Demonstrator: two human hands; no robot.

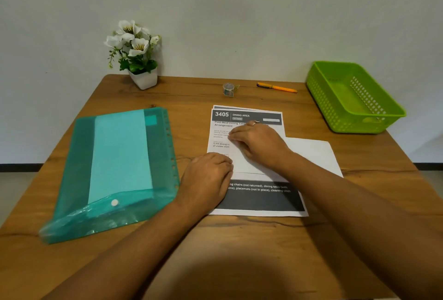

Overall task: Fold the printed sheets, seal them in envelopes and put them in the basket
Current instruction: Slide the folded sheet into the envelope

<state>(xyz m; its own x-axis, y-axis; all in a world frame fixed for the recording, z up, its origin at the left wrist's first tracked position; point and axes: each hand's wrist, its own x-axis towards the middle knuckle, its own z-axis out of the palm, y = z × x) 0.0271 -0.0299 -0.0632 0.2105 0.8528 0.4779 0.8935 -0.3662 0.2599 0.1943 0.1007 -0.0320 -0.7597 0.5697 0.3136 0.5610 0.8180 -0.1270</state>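
Tabletop (306, 117) strip between sheets (257, 200) and basket (347, 98)

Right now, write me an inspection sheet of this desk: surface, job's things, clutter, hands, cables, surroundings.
Surface: wooden table, grain and dark knots showing.
Job's things: printed sheets stacked at centre, with a white sheet lying askew across them; green basket at far right, nothing in it.
Clutter: teal folder at left, white snap, pale contents; tape roll, orange pen and potted flowers along the far edge.
Hands: left hand and right hand rest on the sheets, fingers curled; grip unclear.
Cables: nothing seen.
Surroundings: pale wall, dark skirting.
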